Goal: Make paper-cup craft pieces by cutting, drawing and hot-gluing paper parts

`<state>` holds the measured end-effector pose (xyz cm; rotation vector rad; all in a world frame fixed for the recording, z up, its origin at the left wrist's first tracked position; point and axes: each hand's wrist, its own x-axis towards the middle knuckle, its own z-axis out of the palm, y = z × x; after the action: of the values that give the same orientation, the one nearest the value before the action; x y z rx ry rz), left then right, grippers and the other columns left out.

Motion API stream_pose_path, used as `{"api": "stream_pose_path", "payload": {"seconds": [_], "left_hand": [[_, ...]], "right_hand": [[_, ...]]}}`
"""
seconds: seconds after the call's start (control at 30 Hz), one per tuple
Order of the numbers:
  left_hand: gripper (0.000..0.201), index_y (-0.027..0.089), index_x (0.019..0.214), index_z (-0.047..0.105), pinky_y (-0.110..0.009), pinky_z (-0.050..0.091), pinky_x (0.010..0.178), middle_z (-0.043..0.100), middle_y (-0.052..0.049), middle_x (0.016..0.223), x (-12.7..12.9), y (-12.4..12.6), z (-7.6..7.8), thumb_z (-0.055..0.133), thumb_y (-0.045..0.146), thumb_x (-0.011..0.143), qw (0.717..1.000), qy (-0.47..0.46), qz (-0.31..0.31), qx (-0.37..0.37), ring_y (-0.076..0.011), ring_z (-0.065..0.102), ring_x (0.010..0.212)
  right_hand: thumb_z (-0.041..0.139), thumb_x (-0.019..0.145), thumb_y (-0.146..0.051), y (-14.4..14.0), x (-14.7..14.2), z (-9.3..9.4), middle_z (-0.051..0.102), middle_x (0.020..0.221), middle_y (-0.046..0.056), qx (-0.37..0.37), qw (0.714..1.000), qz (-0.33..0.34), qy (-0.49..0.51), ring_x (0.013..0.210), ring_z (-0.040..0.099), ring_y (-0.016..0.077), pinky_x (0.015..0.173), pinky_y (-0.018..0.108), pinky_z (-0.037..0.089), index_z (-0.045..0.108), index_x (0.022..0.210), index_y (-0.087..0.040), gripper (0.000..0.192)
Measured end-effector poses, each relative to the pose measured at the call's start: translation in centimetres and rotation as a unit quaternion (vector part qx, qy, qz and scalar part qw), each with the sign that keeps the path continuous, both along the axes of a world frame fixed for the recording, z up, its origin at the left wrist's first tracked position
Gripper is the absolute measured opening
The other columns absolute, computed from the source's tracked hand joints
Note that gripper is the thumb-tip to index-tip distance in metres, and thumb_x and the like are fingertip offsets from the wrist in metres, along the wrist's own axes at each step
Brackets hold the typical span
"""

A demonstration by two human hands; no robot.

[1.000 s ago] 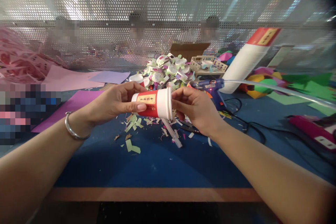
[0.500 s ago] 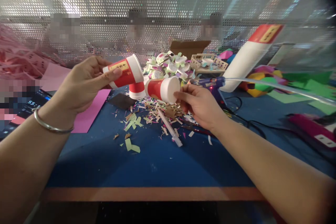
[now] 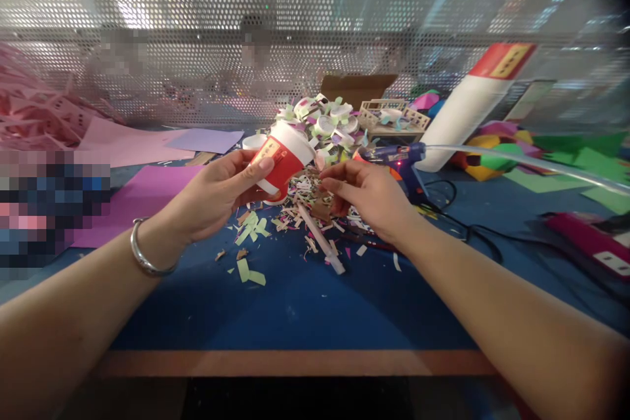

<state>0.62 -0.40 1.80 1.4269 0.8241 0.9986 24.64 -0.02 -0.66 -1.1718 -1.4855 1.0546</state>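
Fingers [image 3: 256, 170] of left hand [image 3: 216, 193] clamped on red paper cup [image 3: 280, 157], tilted, white rim toward 1 o'clock, held above table [image 3: 295, 308] near centre. Silver bracelet [image 3: 145, 256] on left wrist. Right hand [image 3: 369, 197] just at 3 o'clock of cup, not touching it, fingers loosely curled and apart, holding nothing. Paper scraps [image 3: 275, 223] under both hands. White stick [image 3: 319, 239] lying at 6 o'clock of right hand. Blue glue gun [image 3: 401, 161] at 2 o'clock, behind right hand. Purple sheet [image 3: 147, 193] at 9 o'clock.
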Motion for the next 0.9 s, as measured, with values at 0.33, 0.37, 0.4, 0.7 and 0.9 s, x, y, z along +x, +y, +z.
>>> {"api": "stream_pose_path", "payload": {"seconds": [0.33, 0.37, 0.4, 0.7, 0.9], "left_hand": [[0.05, 0.016, 0.127, 0.059, -0.024, 0.049, 0.067, 0.07, -0.01, 0.113, -0.7, 0.7, -0.5, 0.073, 0.045, 0.088, 0.991, 0.099, 0.061, 0.071, -0.0175, 0.066, 0.091], [0.05, 0.016, 0.126, 0.059, -0.025, 0.05, 0.07, 0.07, -0.01, 0.115, -0.7, 0.7, -0.6, 0.073, 0.045, 0.087, 0.99, 0.102, 0.061, 0.082, -0.0179, 0.066, 0.093], [0.049, 0.016, 0.124, 0.06, -0.026, 0.05, 0.071, 0.069, -0.01, 0.116, -0.7, 0.8, -0.7, 0.074, 0.045, 0.087, 0.988, 0.105, 0.064, 0.095, -0.0181, 0.065, 0.094], [0.053, 0.018, 0.12, 0.056, -0.029, 0.052, 0.059, 0.07, -0.009, 0.108, -0.3, 0.1, -1.1, 0.075, 0.05, 0.083, 0.958, 0.212, 0.075, 0.176, -0.0177, 0.067, 0.076], [0.054, 0.018, 0.128, 0.055, -0.032, 0.055, 0.075, 0.063, -0.013, 0.129, 0.8, -1.6, -1.3, 0.074, 0.046, 0.086, 0.951, 0.222, 0.013, 0.215, -0.022, 0.067, 0.097]], "right_hand": [[0.068, 0.087, -0.035, -0.3, 1.1, 0.8, 0.069, 0.07, 0.003, 0.133, 0.963, -0.023, -0.234, 0.056, 0.062, 0.0151, 0.055, 0.029, 0.047, 0.07, 0.087, -0.017, 0.018], [0.068, 0.088, -0.036, -0.3, 1.2, 0.8, 0.07, 0.071, 0.003, 0.144, 0.958, -0.025, -0.245, 0.057, 0.062, 0.0153, 0.056, 0.03, 0.046, 0.071, 0.088, -0.017, 0.019], [0.067, 0.088, -0.037, -0.3, 1.3, 0.8, 0.07, 0.072, 0.003, 0.153, 0.954, -0.027, -0.257, 0.058, 0.062, 0.0155, 0.056, 0.03, 0.045, 0.071, 0.088, -0.017, 0.02], [0.062, 0.089, -0.032, -1.0, 2.0, 2.6, 0.07, 0.07, 0.002, 0.137, 0.887, 0.003, -0.441, 0.062, 0.062, 0.016, 0.06, 0.029, 0.041, 0.07, 0.083, -0.019, 0.017], [0.058, 0.09, -0.034, -1.1, 3.2, 2.9, 0.071, 0.075, 0.004, 0.087, 0.816, 0.089, -0.565, 0.062, 0.06, 0.0176, 0.055, 0.03, 0.033, 0.069, 0.083, -0.021, 0.019]]}}
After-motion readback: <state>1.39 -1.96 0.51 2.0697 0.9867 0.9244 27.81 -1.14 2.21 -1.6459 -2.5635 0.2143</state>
